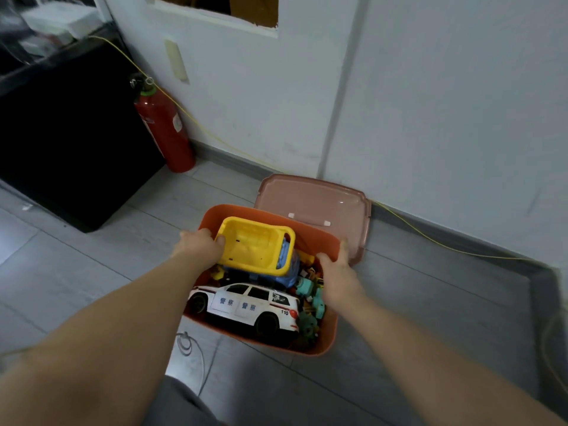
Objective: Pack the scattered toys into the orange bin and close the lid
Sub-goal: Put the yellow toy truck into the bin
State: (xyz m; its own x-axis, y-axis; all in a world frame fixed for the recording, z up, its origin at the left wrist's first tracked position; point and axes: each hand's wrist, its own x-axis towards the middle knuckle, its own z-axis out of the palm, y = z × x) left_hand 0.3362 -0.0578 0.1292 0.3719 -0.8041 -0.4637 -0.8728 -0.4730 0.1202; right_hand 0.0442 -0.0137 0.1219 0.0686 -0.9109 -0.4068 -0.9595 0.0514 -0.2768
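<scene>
The orange bin (pixel 327 339) stands on the grey floor, full of toys. A yellow-and-blue dump truck (pixel 256 249) lies on top at the back, and a white police car (pixel 246 305) lies across the front. Small teal and green toys (pixel 313 298) fill the right side. The pinkish lid (pixel 316 199) hangs open behind the bin, leaning toward the wall. My left hand (pixel 199 245) grips the yellow truck bed at the bin's left rim. My right hand (pixel 336 269) holds the bin's right rim, with fingers curled over the edge.
A red fire extinguisher (pixel 164 130) stands at the left by the wall, next to a black cabinet (pixel 67 142). A yellow cable (pixel 430 238) runs along the baseboard. A white cord (pixel 187 342) lies on the floor just in front of the bin.
</scene>
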